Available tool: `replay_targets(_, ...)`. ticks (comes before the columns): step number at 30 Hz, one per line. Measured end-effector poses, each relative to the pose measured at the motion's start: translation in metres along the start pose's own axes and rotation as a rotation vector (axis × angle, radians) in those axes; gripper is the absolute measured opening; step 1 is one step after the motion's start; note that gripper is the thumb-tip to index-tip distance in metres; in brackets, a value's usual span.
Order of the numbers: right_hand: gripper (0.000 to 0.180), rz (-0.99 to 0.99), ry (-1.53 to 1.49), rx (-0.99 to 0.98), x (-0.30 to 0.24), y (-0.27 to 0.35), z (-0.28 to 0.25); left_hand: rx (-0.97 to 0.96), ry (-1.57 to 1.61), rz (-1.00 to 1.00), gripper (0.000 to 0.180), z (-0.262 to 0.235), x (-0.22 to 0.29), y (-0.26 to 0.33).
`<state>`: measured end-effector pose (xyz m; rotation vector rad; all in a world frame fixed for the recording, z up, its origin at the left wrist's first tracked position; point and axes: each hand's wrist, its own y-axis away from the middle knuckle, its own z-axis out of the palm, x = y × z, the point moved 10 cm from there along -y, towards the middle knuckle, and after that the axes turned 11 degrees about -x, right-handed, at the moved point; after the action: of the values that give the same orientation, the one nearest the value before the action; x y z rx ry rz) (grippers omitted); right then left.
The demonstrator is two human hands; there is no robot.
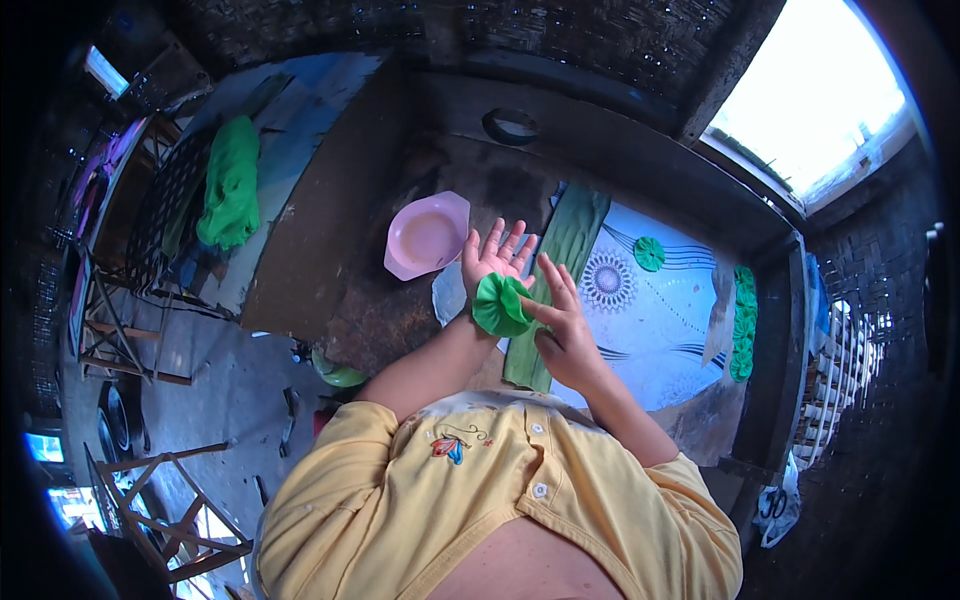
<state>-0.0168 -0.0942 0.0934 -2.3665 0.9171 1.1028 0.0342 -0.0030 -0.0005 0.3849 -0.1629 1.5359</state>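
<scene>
One camera sits on the person's head and looks straight down, close to the dark wooden table (330,250) and the yellow shirt (480,500).

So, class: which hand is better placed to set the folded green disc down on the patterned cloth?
Probably the right hand: it pinches the green disc and hangs over the patterned cloth. The left hand lies open beneath it.

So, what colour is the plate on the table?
The plate is pink, plain with no pattern; the head view shows it best.
</scene>
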Motion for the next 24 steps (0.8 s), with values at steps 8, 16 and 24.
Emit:
replay_targets(8, 0.042, -0.034, 0.408, 0.066, -0.032, 0.007, 0.016, 0.121, -0.028, 0.104, 0.067, -0.026, 0.007, -0.001)
replay_targets(16, 0.040, 0.107, -0.495, -0.075, 0.012, -0.003, 0.014, 0.046, 0.046, 0.087, 0.070, -0.013, 0.002, 0.001)
replay_targets(24, 0.039, -0.002, 0.514, 0.020, -0.028, 0.005, 0.020, 0.142, -0.219, 0.226, 0.071, -0.032, 0.020, -0.005)
